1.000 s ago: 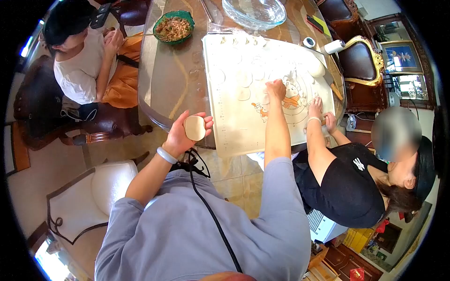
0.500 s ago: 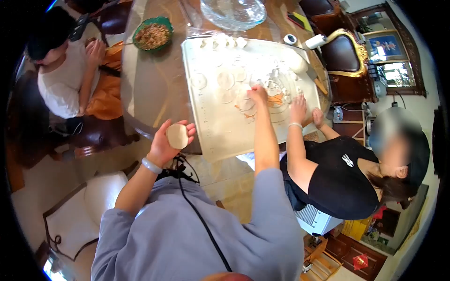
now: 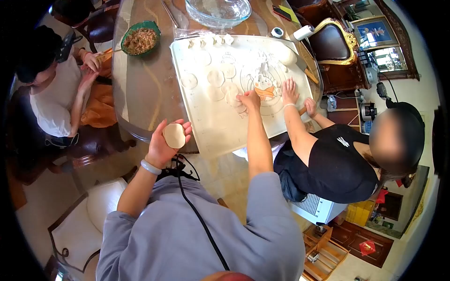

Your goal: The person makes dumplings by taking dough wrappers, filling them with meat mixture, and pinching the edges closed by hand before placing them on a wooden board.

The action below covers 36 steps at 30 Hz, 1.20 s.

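A round dumpling wrapper [image 3: 174, 136] lies across the palm and fingers of my left hand [image 3: 158, 149], held just off the table's near edge. The fingers curl up loosely around its rim. Over the white dough mat [image 3: 215, 133], my right hand [image 3: 251, 100] has its thumb and fingers pinched at the edge of a flat wrapper [image 3: 231, 96]. Part of that wrapper is hidden by the fingers. More thin wrappers [image 3: 215, 77] lie to the left and beyond it. Several folded dumplings [image 3: 215, 41] line the mat's far edge.
A green bowl of filling [image 3: 141, 40] stands at the left, with a seated person [image 3: 54, 96] beside it. A glass bowl [image 3: 218, 13] sits at the back. At the right, a co-worker's hand [image 3: 289, 92] rests on the mat near a dough lump [image 3: 286, 55] and a knife [image 3: 310, 75].
My view has shifted a little to the right. My right hand has moved slightly nearer to me across the mat. The left hand still holds its wrapper.
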### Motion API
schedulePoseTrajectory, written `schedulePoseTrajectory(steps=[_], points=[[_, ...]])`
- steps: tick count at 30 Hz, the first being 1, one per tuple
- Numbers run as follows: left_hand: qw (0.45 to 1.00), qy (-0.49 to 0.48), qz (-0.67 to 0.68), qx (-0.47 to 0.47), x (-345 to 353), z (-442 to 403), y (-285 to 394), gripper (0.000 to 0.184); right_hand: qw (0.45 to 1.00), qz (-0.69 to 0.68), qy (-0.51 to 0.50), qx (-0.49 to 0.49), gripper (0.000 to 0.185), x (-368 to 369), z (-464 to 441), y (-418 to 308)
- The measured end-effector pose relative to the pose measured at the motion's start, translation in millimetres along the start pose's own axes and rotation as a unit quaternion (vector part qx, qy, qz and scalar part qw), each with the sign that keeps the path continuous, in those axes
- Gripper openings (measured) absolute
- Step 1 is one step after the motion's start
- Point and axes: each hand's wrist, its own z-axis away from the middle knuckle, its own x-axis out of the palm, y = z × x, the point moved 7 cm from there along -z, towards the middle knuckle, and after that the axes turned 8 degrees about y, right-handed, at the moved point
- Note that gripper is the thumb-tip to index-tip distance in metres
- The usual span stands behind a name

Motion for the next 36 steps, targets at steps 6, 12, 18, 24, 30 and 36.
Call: schedulePoseTrajectory(steps=[6, 12, 18, 24, 30, 36], points=[[1.000, -0.002, 0.003, 0.005, 1, -3, 6, 0.048, 0.993, 0.013, 0.117, -0.023, 0.045, -3, 2, -1], [1.000, 0.001, -0.002, 0.007, 0, -12, 7, 0.047, 0.994, -0.088, -0.041, 0.043, 0.047, 19, -1, 12], [1.000, 0.003, 0.003, -0.002, -5, -16, 6, 0.047, 0.992, -0.033, 0.094, -0.080, 0.032, 10, 22, -4], [1.000, 0.022, 0.008, -0.005, -1, -13, 6, 0.047, 0.969, -0.199, 0.132, -0.069, 0.038, 5, 31, 3], [1.000, 0.010, 0.017, -0.015, -3, -13, 1, 0.047, 0.852, -0.517, -0.084, -0.017, 0.033, -12, 58, -28], [1.000, 0.013, 0.005, -0.019, -1, -30, -8, 0.047, 0.833, -0.530, -0.118, -0.102, 0.035, -23, 94, -54]])
